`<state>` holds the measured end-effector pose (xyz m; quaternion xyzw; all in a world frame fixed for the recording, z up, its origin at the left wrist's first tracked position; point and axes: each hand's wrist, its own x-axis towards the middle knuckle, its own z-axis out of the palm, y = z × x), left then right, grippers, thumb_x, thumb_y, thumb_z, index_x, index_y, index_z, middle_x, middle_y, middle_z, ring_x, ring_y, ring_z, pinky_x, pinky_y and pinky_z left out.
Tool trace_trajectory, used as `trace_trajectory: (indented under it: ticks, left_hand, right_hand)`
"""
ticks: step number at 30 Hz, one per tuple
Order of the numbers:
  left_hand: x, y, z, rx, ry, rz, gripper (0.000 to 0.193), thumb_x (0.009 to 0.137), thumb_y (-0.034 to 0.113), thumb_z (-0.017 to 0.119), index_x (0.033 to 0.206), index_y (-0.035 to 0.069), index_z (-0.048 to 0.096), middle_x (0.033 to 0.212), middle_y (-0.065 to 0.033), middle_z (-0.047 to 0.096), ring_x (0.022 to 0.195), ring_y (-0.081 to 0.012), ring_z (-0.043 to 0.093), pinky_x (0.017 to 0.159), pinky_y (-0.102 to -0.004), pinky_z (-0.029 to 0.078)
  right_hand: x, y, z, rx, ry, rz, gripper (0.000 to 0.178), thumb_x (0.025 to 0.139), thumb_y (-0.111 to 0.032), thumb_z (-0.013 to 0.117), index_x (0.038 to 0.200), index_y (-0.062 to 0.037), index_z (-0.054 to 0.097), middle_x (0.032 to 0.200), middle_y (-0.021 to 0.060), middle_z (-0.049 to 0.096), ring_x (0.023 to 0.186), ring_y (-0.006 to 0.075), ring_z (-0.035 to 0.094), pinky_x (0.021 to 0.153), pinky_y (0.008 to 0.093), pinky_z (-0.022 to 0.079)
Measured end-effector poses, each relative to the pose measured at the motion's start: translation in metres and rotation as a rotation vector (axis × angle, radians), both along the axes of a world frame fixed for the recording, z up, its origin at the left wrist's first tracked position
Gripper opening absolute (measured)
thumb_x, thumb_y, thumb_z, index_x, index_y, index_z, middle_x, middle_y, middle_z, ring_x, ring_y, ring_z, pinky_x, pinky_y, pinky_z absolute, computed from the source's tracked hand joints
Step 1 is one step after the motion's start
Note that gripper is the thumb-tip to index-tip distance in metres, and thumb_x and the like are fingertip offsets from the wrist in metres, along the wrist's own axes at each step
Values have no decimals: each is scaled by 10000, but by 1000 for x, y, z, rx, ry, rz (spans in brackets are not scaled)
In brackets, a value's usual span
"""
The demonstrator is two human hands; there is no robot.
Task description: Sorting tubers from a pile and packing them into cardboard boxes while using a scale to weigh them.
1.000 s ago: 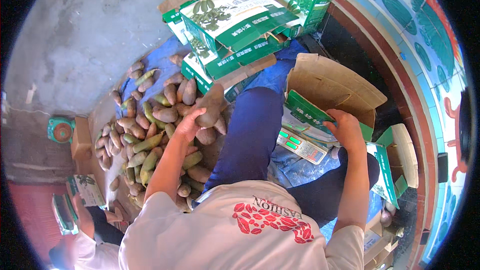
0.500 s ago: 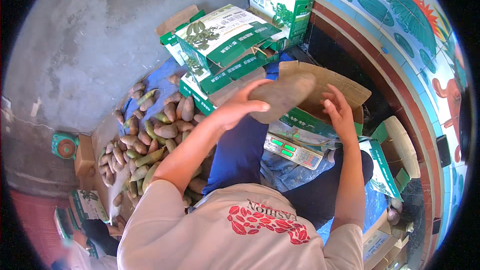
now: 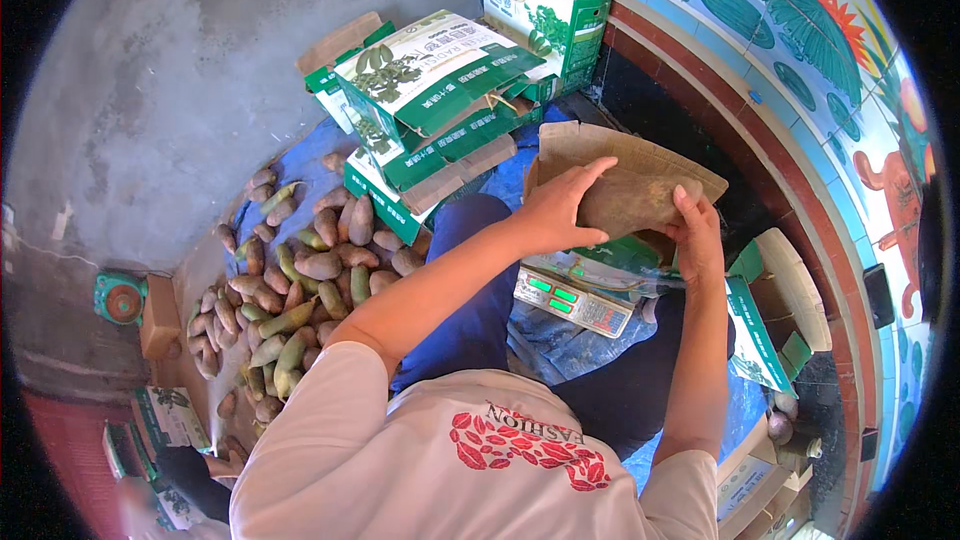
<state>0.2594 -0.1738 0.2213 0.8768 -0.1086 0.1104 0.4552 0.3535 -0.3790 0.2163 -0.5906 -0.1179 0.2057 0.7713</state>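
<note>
A large, mud-brown radish lies level between my two hands, over an open green-and-brown carton. My left hand grips its left end, thumb below and fingers above. At its right end, my right hand has thumb and fingers closed on the tip. Just below the carton, a digital scale with lit green displays sits in front of me; the carton appears to rest on it, though the contact is partly hidden. The carton's inside is mostly hidden by the radish and my hands.
A heap of muddy radishes spreads on the floor at my left. Green-and-white cartons are stacked ahead, beside a tiled wall. Another open carton stands at the right. Part of another person shows at lower left.
The radish has moved right and turned more level over the carton. My right hand, open and apart before, has closed on its right end.
</note>
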Motion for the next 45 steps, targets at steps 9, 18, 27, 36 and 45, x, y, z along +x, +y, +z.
trace_trajectory:
  ticks: [9,18,27,36,45]
  left_hand:
    - [1,13,-56,629,-105,168,467,609,235,752,1018,105,570,881,-86,571,898,-273,530,808,-414,388]
    - [2,14,-62,619,-88,159,232,613,262,735,741,108,617,774,-53,589,811,-230,547,705,-383,375]
    - [4,16,-67,615,-121,150,218,622,265,722,713,102,609,731,-47,588,792,-239,556,695,-391,384]
    - [4,14,-69,608,-158,215,205,612,258,721,695,115,599,724,-34,585,781,-229,555,692,-382,384]
    - [3,8,-66,587,-137,285,219,607,250,727,717,114,595,750,-40,581,806,-233,551,706,-395,382]
  right_hand:
    - [29,-7,-23,-719,-615,-346,423,726,-291,707,963,11,529,827,162,612,758,258,603,653,363,467]
    - [41,10,-54,-1284,-676,59,479,621,-176,758,981,20,511,931,255,594,927,397,562,776,442,457]
    - [44,27,-64,-1303,-679,342,414,575,-116,746,931,-1,568,878,220,618,878,379,587,751,445,461]
    - [58,23,-67,-1170,-813,280,190,747,-157,623,856,-3,600,860,209,620,822,386,593,725,437,464]
    - [10,35,-19,-787,-669,381,299,812,-274,613,934,-1,610,811,180,618,730,264,603,669,350,459]
